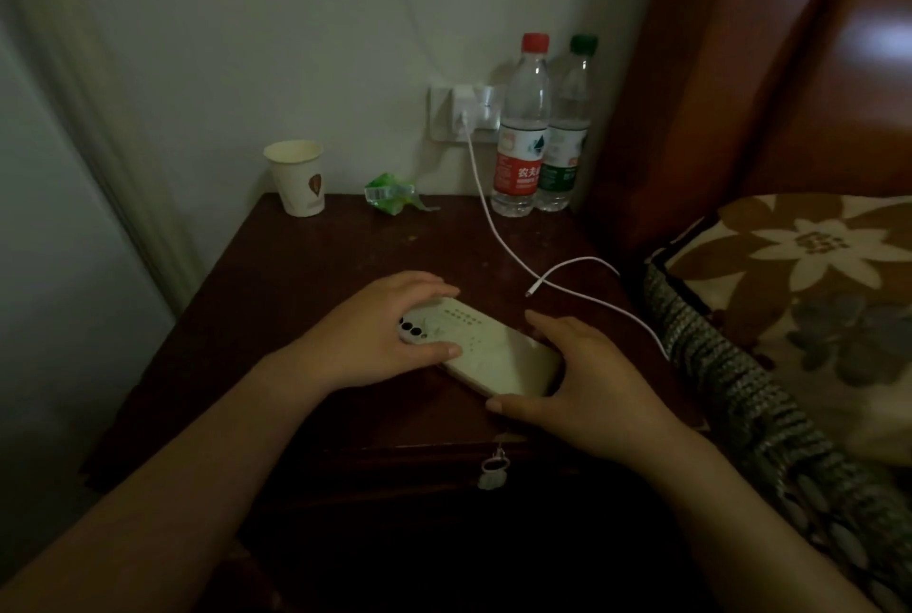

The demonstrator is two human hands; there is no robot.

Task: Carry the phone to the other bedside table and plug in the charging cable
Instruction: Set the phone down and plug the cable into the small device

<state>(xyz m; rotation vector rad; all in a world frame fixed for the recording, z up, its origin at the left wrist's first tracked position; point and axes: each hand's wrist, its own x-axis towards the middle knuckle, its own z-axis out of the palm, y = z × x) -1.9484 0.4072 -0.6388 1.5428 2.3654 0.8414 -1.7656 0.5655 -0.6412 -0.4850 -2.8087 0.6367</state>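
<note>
A phone (486,350) in a pale cream case lies face down near the front of the dark wooden bedside table (296,276), camera lenses to the left. My left hand (380,336) grips its camera end, fingers over the far edge and thumb on the near edge. My right hand (587,380) holds the other end the same way. A white charging cable (498,237) runs from a white charger (466,111) in the wall socket, loops off the table's right edge and comes back. Its free plug (532,290) rests on the table just behind the phone.
At the back of the table stand a paper cup (296,178), a crumpled green wrapper (392,193) and two water bottles, one red-capped (523,128), one green-capped (567,128). A bed with a floral pillow (809,286) lies to the right. A small key tag (493,469) hangs from the drawer.
</note>
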